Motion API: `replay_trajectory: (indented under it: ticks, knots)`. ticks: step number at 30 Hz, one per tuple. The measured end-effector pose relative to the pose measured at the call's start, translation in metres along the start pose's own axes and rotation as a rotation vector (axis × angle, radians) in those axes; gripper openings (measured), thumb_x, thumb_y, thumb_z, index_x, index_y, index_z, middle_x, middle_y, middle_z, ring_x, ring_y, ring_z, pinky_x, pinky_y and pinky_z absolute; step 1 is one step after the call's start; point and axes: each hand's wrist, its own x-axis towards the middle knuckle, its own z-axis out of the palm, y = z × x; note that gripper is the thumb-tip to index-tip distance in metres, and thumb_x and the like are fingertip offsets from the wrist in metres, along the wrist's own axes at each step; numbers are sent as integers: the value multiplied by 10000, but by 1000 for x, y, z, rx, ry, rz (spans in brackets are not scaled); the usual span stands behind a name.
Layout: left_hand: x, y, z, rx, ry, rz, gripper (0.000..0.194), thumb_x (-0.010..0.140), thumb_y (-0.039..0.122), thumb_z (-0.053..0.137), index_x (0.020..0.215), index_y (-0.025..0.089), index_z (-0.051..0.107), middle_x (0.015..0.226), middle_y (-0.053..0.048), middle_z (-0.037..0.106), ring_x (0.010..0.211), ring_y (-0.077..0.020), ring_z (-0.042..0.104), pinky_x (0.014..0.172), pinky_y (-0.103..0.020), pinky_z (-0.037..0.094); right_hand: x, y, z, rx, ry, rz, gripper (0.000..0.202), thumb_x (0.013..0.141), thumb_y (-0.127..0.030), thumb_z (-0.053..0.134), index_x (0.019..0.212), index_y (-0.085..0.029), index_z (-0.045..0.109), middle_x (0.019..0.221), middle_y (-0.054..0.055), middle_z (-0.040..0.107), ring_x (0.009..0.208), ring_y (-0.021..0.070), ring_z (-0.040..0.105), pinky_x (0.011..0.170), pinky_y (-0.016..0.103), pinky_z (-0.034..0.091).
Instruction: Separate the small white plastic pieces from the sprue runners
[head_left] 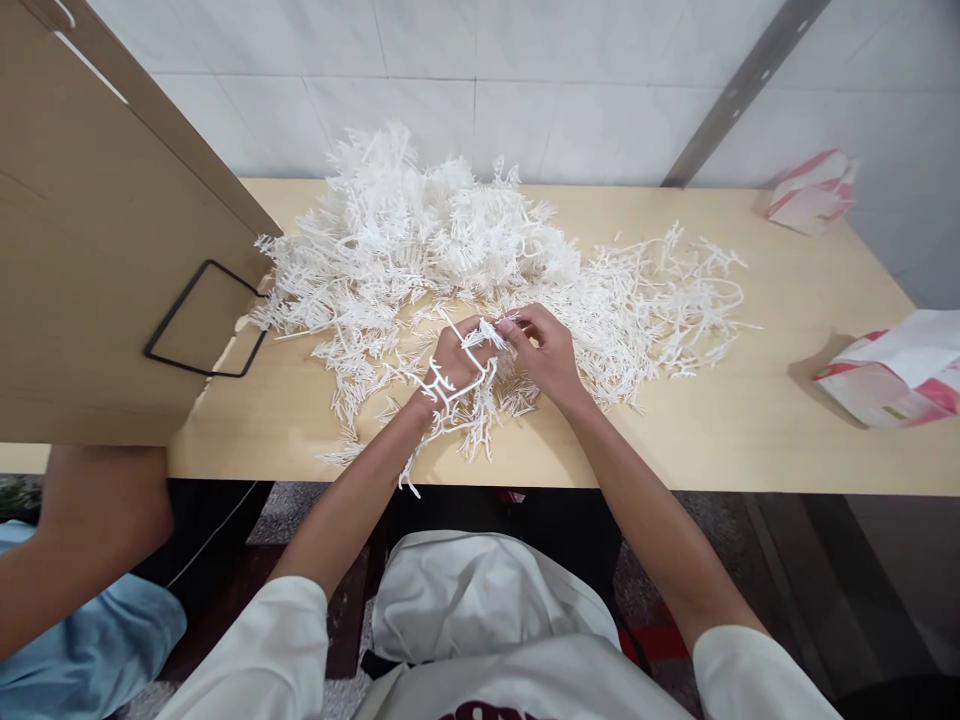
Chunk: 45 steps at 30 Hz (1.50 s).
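My left hand (pixel 452 362) is closed around a white branched plastic piece (pixel 448 393), whose thin forked arms hang over the wrist and past the table edge. Close beside it, my right hand (pixel 551 352) has thumb and forefinger pinched at a cluster of small white prongs (pixel 487 334) by the left fingers. Exactly what sits between the right fingertips is too small to make out. Behind and around both hands spreads a large heap of white branched plastic pieces (pixel 450 225), with looser, longer strands (pixel 697 270) on its right side.
A tall cardboard panel (pixel 112 230) with a black wire loop (pixel 206 318) stands at the left. Two red-and-white paper packets (pixel 892 370) rest on the right of the wooden table (pixel 750 430). A tiled wall (pixel 570 80) runs behind. Another person's arm (pixel 105 530) shows lower left.
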Motion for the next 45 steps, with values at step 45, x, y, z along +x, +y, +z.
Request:
replay_trajectory:
  ticks: [45]
  knots:
    - [-1,-1,3,103,51,132,187,790,363,705,848,195,648,739,13,618,649,-104,526,633,-236,419,2,3,-5,-79,-69,-47,271,947,-425,502,923,-241,701,908,29,732,838,164,653,767,316,508]
